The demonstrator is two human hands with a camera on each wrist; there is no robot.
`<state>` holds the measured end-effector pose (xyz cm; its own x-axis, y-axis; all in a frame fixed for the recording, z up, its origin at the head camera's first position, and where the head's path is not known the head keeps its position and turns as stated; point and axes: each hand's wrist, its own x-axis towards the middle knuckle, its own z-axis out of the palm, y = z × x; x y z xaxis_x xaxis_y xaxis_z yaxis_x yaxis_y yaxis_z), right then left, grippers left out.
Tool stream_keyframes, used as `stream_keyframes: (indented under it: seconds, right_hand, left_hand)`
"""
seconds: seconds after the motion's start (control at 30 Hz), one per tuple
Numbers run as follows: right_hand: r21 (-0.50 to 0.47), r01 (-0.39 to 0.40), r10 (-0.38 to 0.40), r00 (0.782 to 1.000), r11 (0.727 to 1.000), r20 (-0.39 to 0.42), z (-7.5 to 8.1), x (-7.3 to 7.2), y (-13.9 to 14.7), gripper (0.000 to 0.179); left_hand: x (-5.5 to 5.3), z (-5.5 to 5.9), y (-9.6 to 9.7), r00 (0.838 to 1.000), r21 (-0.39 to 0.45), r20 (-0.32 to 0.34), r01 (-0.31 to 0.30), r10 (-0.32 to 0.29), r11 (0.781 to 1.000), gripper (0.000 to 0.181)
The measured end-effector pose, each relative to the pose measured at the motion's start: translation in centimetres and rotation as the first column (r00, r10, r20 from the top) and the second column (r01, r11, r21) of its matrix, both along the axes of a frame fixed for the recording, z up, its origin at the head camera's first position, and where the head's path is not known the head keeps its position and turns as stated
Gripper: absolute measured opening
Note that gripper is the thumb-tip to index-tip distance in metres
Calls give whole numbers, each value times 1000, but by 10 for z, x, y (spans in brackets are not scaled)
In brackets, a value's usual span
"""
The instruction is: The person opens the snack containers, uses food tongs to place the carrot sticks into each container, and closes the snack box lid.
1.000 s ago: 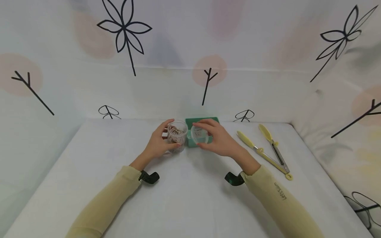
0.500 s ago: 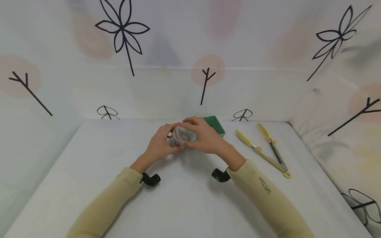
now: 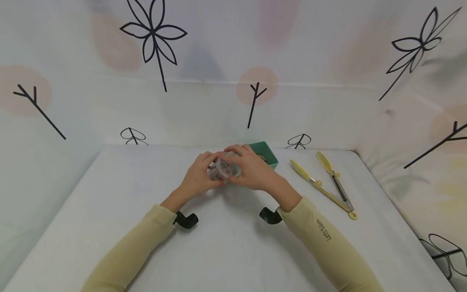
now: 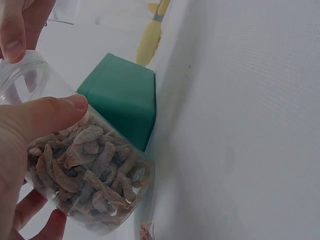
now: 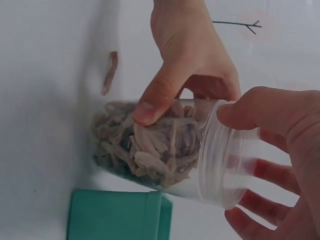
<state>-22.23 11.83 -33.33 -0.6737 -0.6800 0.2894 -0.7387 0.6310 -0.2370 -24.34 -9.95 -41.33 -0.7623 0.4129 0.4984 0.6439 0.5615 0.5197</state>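
In the head view my left hand (image 3: 198, 174) and right hand (image 3: 251, 168) meet at a clear plastic jar (image 3: 215, 172). The left hand grips the jar's side, thumb across the front in the left wrist view. Shrivelled brown dried pieces (image 4: 95, 170) fill much of the jar. My right hand holds the clear lid (image 5: 232, 170) at the jar's mouth, thumb on one side and fingers round the other. Whether the lid is fully seated, I cannot tell. Beside the jar stands a green box (image 3: 269, 156), partly hidden by the right hand, with some small pieces inside.
Yellow-handled metal tongs (image 3: 341, 190) lie spread on the white table (image 3: 226, 251), right of the box. One loose dried piece (image 5: 110, 73) lies on the table near the jar's base. A patterned cloth backdrop (image 3: 204, 109) rises behind the table.
The right hand has moved left with the lid, from in front of the green box onto the jar's mouth. Over the last half second both hands have barely shifted.
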Motion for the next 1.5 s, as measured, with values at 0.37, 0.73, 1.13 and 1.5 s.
stream_keyframes:
  seconds: [0.37,0.73,1.13,1.5]
  right_hand:
    - [71,74,-71,996,995,-46,9,4,-4,64]
    - [4,100,-100,993,995,-64,0,7,-13,63]
    - [-1,-161,161,987,987,6,5,-1,-4,54]
    - [15,119,-119,991,993,-54,-2,6,-15,62]
  left_hand:
    - [-1,1,1,1000,-3,-18,10,-10,1000,81]
    - [-5,0,0,1000,25,-25,14,-13,1000,80]
    - [-6,1,-1,999,4,42,32,-32,999,86]
    - [-4,-6,1,999,71,31,22,-24,997,78]
